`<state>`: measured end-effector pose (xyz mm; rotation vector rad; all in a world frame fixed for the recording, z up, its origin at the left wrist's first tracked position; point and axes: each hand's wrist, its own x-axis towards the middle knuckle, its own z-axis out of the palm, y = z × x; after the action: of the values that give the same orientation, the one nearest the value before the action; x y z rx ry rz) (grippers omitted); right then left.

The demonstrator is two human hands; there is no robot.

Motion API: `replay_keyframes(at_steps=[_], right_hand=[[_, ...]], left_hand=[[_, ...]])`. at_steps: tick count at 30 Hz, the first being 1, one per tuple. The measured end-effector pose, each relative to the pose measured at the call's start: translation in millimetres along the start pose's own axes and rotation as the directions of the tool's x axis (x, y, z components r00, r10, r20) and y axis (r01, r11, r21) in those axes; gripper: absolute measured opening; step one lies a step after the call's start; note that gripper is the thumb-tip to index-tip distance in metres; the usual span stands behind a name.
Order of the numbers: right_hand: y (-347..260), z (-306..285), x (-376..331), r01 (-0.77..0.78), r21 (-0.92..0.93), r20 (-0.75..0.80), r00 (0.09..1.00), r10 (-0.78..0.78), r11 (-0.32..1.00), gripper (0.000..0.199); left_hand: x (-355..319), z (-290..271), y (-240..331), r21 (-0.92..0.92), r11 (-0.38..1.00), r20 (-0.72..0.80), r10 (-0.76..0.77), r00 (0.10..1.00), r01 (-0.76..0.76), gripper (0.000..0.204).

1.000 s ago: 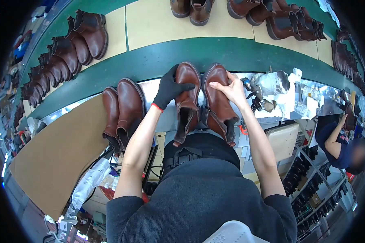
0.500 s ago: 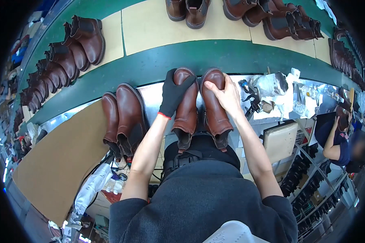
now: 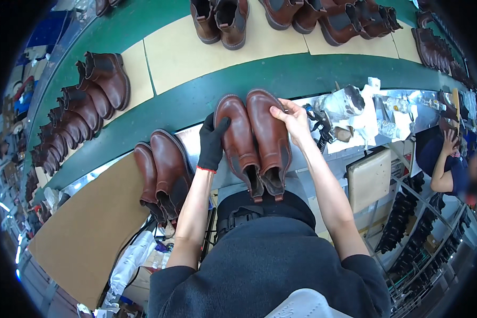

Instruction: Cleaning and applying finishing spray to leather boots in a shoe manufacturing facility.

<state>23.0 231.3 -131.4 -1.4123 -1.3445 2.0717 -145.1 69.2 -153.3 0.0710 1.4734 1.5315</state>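
Note:
Two brown leather ankle boots stand side by side in front of me, toes away and openings toward my body. Their sides touch along much of their length. My left hand [image 3: 212, 143], in a black glove with a red cuff, grips the left boot [image 3: 235, 132] by its outer side, thumb over the upper. My bare right hand [image 3: 294, 123] is closed on the right boot [image 3: 267, 130] near the toe, thumb on top and fingers round the outer side. Another pair of brown boots [image 3: 169, 164] stands to my left on a cardboard sheet's edge.
A green bench [image 3: 196, 87] with beige sheets [image 3: 169, 55] carries rows of brown boots [image 3: 79, 116]. To the right lie a white paper [image 3: 365, 127], plastic bottles [image 3: 389, 129] and a black tool. A brown board [image 3: 90, 228] juts out left. Another person [image 3: 442, 164] works far right.
The two boots have come together, the right one moving in against the left. My left hand has slid from the toe to the boot's outer side. The whole view has shifted a little.

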Motion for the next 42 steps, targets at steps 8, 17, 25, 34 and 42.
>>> replay_keyframes(at_steps=[8, 17, 25, 34, 42], right_hand=[[14.5, 13.2, 2.7, -0.002, 0.373, 0.103, 0.994, -0.039, 0.928, 0.049], [-4.1, 8.2, -66.1, 0.190, -0.605, -0.304, 0.843, -0.444, 0.773, 0.058], [69.0, -107.7, -49.5, 0.062, -0.283, -0.262, 0.955, -0.139, 0.957, 0.018], [-4.5, -49.6, -103.7, 0.185, -0.366, -0.147, 0.956, -0.253, 0.912, 0.033], [-121.0, 21.7, -146.9, 0.178, -0.289, 0.120, 0.982, -0.148, 0.941, 0.034]], left_hand=[[72.8, -46.3, -31.8, -0.609, 0.682, 0.641, 0.121, 0.758, 0.406, 0.043], [99.3, -43.4, -70.8, -0.238, 0.955, 0.728, 0.056, 0.684, 0.176, 0.031], [120.7, -71.3, -107.0, -0.117, 0.992, 0.544, 0.025, 0.839, 0.047, 0.027], [119.0, -16.7, -34.2, -0.468, 0.629, 0.440, -0.444, 0.781, 0.621, 0.027], [105.8, 36.9, 31.1, -0.005, 0.911, 0.352, -0.385, 0.853, 0.413, 0.025]])
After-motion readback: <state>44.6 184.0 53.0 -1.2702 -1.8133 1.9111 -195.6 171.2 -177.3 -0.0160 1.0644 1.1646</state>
